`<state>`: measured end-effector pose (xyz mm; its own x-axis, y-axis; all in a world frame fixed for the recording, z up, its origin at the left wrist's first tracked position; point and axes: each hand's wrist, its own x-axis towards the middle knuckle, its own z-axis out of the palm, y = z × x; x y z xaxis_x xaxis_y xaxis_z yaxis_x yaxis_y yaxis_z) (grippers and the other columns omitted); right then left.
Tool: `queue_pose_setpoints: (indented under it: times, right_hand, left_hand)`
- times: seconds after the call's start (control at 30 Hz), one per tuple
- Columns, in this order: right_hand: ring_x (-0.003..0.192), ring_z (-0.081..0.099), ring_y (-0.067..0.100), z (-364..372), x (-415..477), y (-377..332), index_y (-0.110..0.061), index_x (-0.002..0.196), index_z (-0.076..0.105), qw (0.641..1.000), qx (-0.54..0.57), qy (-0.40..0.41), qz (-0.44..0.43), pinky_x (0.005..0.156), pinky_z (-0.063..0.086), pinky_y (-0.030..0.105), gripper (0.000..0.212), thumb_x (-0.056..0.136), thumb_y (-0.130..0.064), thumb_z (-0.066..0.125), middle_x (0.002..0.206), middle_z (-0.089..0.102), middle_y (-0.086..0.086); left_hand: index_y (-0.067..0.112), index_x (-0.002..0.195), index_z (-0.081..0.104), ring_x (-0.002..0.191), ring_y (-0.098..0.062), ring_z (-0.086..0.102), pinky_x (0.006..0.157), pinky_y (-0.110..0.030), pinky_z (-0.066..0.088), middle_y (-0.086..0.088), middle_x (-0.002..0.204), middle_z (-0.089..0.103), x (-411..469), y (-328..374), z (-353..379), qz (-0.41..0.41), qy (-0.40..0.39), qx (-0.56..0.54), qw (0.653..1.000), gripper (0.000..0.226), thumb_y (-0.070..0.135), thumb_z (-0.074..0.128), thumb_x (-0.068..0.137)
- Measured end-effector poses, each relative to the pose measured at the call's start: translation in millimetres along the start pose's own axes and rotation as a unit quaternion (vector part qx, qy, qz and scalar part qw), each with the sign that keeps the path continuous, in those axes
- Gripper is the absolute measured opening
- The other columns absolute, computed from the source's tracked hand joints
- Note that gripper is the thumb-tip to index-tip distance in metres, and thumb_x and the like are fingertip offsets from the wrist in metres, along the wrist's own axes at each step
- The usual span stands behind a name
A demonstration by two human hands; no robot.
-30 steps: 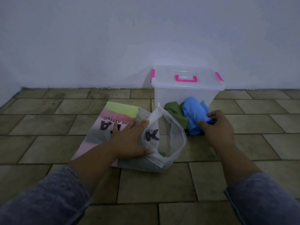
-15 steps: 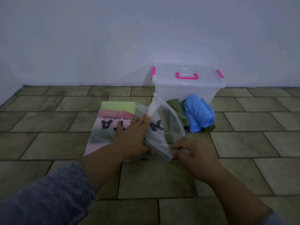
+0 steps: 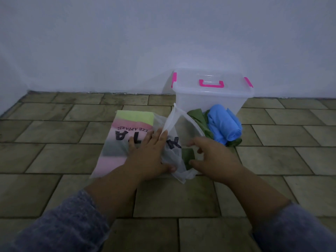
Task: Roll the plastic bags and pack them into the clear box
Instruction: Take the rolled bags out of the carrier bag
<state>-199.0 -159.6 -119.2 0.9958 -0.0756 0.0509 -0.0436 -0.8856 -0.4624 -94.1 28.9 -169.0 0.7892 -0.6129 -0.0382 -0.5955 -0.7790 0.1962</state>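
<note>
a translucent plastic bag (image 3: 125, 135) with black lettering and pink and yellow-green bands lies on the tiled floor (image 3: 54, 131), in front and to the left of the clear box (image 3: 209, 100). the bag's right part is lifted off the floor and stands up in a loose fold. the left hand (image 3: 149, 155) lies flat on the bag, fingers straight and together, pressing it down just beside the fold. the right hand (image 3: 214, 160) is at the raised fold, fingers apart and lightly curved, thumb low; whether it pinches the plastic cannot be told. the box stands by the white wall (image 3: 109, 42), its lid on, with a pink handle (image 3: 211, 84) and pink clips. a rolled blue bag (image 3: 223, 126) and a green bag (image 3: 197, 117) lie on the floor, touching the front of the box. grey sleeves cover both forearms.
</note>
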Motion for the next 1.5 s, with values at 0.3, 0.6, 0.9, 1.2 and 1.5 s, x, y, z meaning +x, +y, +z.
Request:
queue_pose_setpoints:
  times: [0.3, 0.6, 0.9, 1.2, 1.5]
  right_hand:
    - [0.098, 0.058, 0.014, -10, 22, 0, -0.043, 0.111, 0.053, 0.998, 0.034, -0.054, -0.014, 0.085, 0.050, 0.036, 0.053, 0.067, -0.026, 0.076, 0.104, 0.060, -0.011]
    - [0.067, 0.052, -0.002, 0, 6, 14, -0.038, 0.105, 0.043, 0.996, -0.063, -0.065, -0.006, 0.050, 0.041, 0.018, 0.044, 0.070, -0.038, 0.069, 0.089, 0.059, -0.012]
    - [0.079, 0.064, 0.001, -37, -11, 14, -0.038, 0.093, 0.065, 0.971, 0.227, 0.081, 0.005, 0.067, 0.051, 0.012, 0.047, 0.063, -0.004, 0.081, 0.088, 0.067, -0.014]
    - [0.074, 0.065, 0.012, -75, 12, 36, -0.035, 0.079, 0.065, 0.837, 0.451, 0.305, 0.056, 0.066, 0.055, 0.026, 0.039, 0.071, 0.002, 0.070, 0.078, 0.068, -0.011]
    - [0.090, 0.057, 0.031, -5, 40, 40, -0.023, 0.103, 0.063, 0.951, -0.150, 0.251, 0.098, 0.084, 0.036, 0.041, 0.037, 0.069, -0.033, 0.074, 0.097, 0.056, 0.007]
  left_hand:
    - [0.037, 0.144, -0.019, 0.143, -0.008, -0.014, 0.104, -0.054, -0.019, 0.014, 0.155, -0.021, -8, -1, 1, -0.001, 0.051, -0.042, 0.998, 0.112, 0.079, 0.050, 0.066]
    - [0.032, 0.146, -0.012, 0.145, -0.015, -0.008, 0.102, -0.057, -0.019, 0.008, 0.159, -0.007, -6, 3, 9, -0.002, 0.079, 0.013, 0.997, 0.108, 0.081, 0.042, 0.066]
    - [0.033, 0.147, -0.007, 0.144, -0.005, -0.004, 0.108, -0.053, -0.016, 0.012, 0.159, 0.001, -7, 2, 9, -0.017, 0.101, -0.028, 0.994, 0.107, 0.092, 0.021, 0.063]
    - [0.029, 0.146, -0.015, 0.145, -0.012, -0.006, 0.109, -0.056, -0.017, 0.007, 0.159, -0.004, -14, 6, 9, -0.012, 0.097, 0.027, 0.995, 0.102, 0.089, 0.012, 0.068]
    - [0.029, 0.147, -0.011, 0.145, -0.014, -0.006, 0.109, -0.058, -0.015, 0.005, 0.159, -0.002, -14, 7, 11, -0.015, 0.091, 0.041, 0.995, 0.100, 0.087, 0.014, 0.070]
